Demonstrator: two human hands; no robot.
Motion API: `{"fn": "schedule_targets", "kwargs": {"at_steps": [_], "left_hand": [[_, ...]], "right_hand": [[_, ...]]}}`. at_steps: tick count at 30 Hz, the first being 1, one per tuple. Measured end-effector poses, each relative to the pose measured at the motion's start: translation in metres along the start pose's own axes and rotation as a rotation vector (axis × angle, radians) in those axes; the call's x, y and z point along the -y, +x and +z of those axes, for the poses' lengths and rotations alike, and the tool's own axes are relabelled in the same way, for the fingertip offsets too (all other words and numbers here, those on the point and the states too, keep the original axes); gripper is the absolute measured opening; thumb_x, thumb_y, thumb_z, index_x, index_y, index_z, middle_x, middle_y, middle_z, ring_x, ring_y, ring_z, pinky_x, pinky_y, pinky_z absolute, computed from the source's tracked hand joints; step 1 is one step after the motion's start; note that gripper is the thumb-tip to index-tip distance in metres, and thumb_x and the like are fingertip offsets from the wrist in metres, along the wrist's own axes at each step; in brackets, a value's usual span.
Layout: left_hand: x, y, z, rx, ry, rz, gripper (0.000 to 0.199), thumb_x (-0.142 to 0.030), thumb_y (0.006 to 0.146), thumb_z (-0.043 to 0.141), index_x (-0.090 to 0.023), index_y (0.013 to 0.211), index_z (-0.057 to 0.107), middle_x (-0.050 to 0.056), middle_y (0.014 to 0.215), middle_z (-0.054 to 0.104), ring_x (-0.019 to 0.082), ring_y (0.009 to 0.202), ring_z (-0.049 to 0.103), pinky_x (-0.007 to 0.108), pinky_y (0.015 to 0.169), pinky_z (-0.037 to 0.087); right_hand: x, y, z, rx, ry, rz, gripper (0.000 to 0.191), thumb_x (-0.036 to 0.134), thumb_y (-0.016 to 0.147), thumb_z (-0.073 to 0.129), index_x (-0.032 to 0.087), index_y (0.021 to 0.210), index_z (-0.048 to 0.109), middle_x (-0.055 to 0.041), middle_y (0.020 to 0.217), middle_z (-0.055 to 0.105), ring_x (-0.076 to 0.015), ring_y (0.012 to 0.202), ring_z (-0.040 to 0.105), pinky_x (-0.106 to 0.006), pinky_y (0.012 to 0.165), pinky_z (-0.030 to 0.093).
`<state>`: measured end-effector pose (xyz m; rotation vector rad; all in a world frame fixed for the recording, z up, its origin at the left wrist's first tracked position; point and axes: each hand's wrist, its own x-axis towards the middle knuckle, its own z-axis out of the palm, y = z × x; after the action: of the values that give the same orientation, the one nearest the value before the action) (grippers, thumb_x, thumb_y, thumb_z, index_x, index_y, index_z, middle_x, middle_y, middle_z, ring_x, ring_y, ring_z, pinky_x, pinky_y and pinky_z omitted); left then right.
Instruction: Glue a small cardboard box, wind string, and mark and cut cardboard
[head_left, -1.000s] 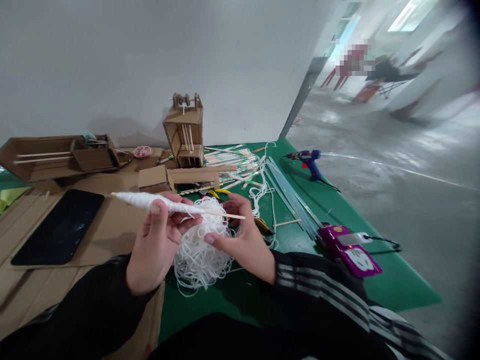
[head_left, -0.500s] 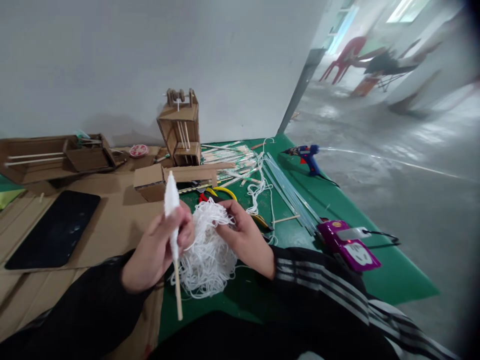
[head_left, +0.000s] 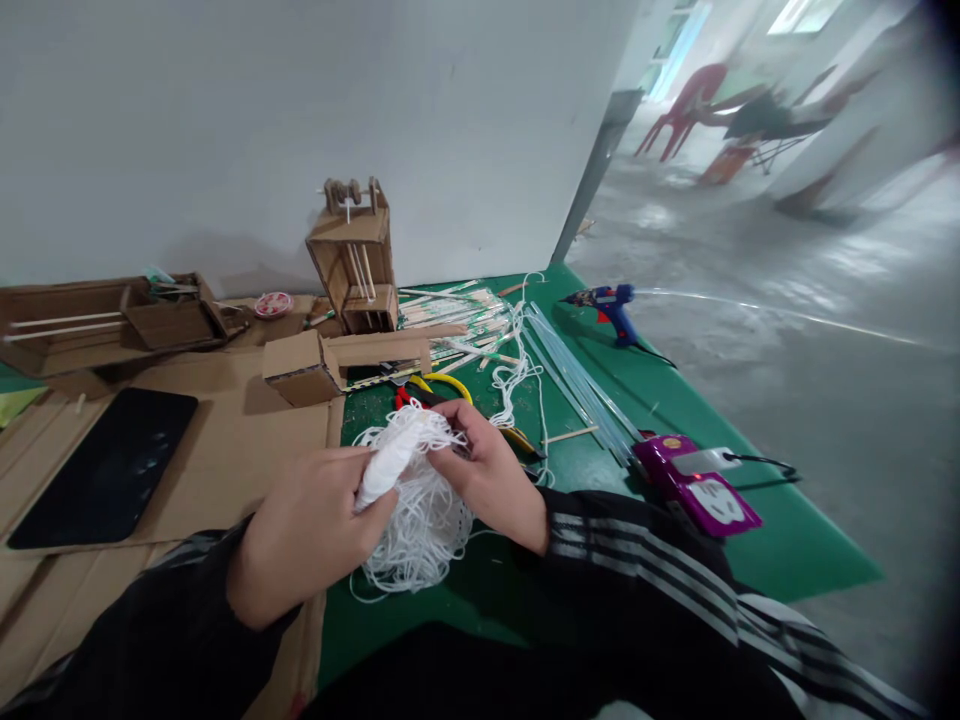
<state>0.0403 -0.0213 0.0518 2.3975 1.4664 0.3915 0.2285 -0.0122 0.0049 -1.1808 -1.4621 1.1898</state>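
My left hand (head_left: pixel 319 520) is closed round a stick wound with white string (head_left: pixel 391 462), which tilts up toward the right; its bare wooden end does not show. Fingers of my right hand (head_left: pixel 487 470) pinch strands of the white string pile (head_left: pixel 420 540) close to the tip of the wound part. This tangled pile lies below and between both hands on the green table (head_left: pixel 787 550). Just beyond them are pliers with red and yellow handles (head_left: pixel 450 383), partly hidden.
Cardboard structures (head_left: pixel 352 260) stand by the wall. A black tablet (head_left: pixel 105 465) lies on cardboard at left. Sticks (head_left: pixel 457 315), clear glue sticks (head_left: pixel 577 380), a blue glue gun (head_left: pixel 615 312) and a purple power box (head_left: pixel 694 485) lie toward the right.
My left hand has turned over, and the wound stick has swung from upright to tilted, its tip now against the string by my right hand. My right hand has hardly moved.
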Motion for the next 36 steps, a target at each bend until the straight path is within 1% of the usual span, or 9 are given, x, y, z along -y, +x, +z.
{"fn": "schedule_targets", "kwargs": {"at_steps": [3, 8, 11, 14, 20, 23, 29, 32, 36], "left_hand": [[-0.006, 0.000, -0.002, 0.073, 0.127, -0.059, 0.019, -0.022, 0.084, 0.046, -0.021, 0.074, 0.063, 0.004, 0.077, 0.072, 0.023, 0.070, 0.065, 0.032, 0.062, 0.037], [-0.006, 0.001, 0.000, 0.085, 0.135, -0.046, 0.018, -0.022, 0.084, 0.045, -0.021, 0.073, 0.059, 0.004, 0.072, 0.069, 0.022, 0.067, 0.063, 0.032, 0.060, 0.035], [-0.003, 0.002, 0.003, 0.087, 0.118, -0.046, 0.018, -0.024, 0.085, 0.045, -0.021, 0.074, 0.059, 0.004, 0.073, 0.069, 0.022, 0.065, 0.062, 0.032, 0.059, 0.034], [-0.001, 0.003, 0.005, 0.085, 0.115, -0.043, 0.020, -0.026, 0.086, 0.044, -0.021, 0.072, 0.059, 0.004, 0.069, 0.069, 0.022, 0.062, 0.062, 0.032, 0.057, 0.033], [0.004, 0.006, 0.006, 0.094, 0.094, -0.073, 0.023, -0.030, 0.088, 0.044, -0.020, 0.072, 0.059, 0.004, 0.069, 0.070, 0.021, 0.062, 0.062, 0.030, 0.056, 0.033], [0.007, 0.007, 0.008, 0.050, 0.067, -0.074, 0.024, -0.032, 0.090, 0.046, -0.021, 0.077, 0.064, 0.003, 0.076, 0.073, 0.021, 0.068, 0.065, 0.029, 0.058, 0.037], [0.012, 0.006, 0.015, -0.101, 0.116, -0.023, 0.022, -0.033, 0.091, 0.051, -0.026, 0.100, 0.070, 0.002, 0.095, 0.076, 0.022, 0.086, 0.069, 0.028, 0.068, 0.042], [0.012, 0.007, 0.014, -0.062, 0.133, -0.021, 0.022, -0.032, 0.092, 0.050, -0.025, 0.102, 0.068, 0.002, 0.089, 0.075, 0.022, 0.082, 0.068, 0.029, 0.066, 0.040], [0.009, 0.008, 0.011, 0.056, 0.123, -0.022, 0.020, -0.030, 0.091, 0.048, -0.024, 0.091, 0.068, 0.002, 0.088, 0.074, 0.022, 0.081, 0.068, 0.030, 0.065, 0.038]], "right_hand": [[-0.003, 0.000, 0.001, 0.002, 0.009, -0.008, 0.023, 0.016, 0.080, 0.055, 0.018, 0.102, 0.052, -0.0015, 0.089, 0.059, -0.0153, 0.075, 0.052, -0.030, 0.070, 0.044], [-0.005, 0.000, 0.005, 0.009, 0.004, -0.016, 0.021, 0.021, 0.084, 0.056, 0.018, 0.104, 0.051, -0.0015, 0.091, 0.059, -0.0158, 0.079, 0.053, -0.031, 0.074, 0.045], [-0.007, -0.001, 0.010, 0.038, 0.036, -0.002, 0.035, 0.027, 0.080, 0.065, 0.019, 0.109, 0.046, -0.0030, 0.097, 0.059, -0.0179, 0.086, 0.057, -0.033, 0.080, 0.046], [-0.011, -0.001, 0.014, 0.057, 0.048, -0.006, 0.051, 0.026, 0.074, 0.073, 0.019, 0.113, 0.041, -0.0045, 0.102, 0.058, -0.0198, 0.091, 0.057, -0.035, 0.084, 0.047], [-0.018, 0.002, 0.015, 0.015, 0.153, -0.016, 0.037, 0.014, 0.077, 0.062, 0.020, 0.108, 0.042, -0.0005, 0.092, 0.055, -0.0154, 0.079, 0.054, -0.030, 0.072, 0.047], [-0.020, 0.003, 0.015, 0.019, 0.220, 0.016, 0.039, 0.014, 0.076, 0.061, 0.021, 0.109, 0.043, -0.0007, 0.092, 0.055, -0.0151, 0.077, 0.052, -0.030, 0.070, 0.046], [-0.016, 0.003, 0.016, 0.038, 0.349, 0.054, 0.041, 0.014, 0.072, 0.063, 0.020, 0.108, 0.044, 0.0000, 0.091, 0.056, -0.0146, 0.077, 0.053, -0.030, 0.071, 0.045], [-0.013, 0.002, 0.016, 0.045, 0.394, 0.072, 0.041, 0.013, 0.072, 0.062, 0.020, 0.108, 0.044, 0.0014, 0.089, 0.056, -0.0133, 0.073, 0.052, -0.028, 0.067, 0.044], [-0.013, 0.002, 0.015, 0.037, 0.388, 0.076, 0.041, 0.011, 0.070, 0.061, 0.020, 0.107, 0.044, 0.0022, 0.088, 0.055, -0.0126, 0.073, 0.051, -0.027, 0.067, 0.043]]}}
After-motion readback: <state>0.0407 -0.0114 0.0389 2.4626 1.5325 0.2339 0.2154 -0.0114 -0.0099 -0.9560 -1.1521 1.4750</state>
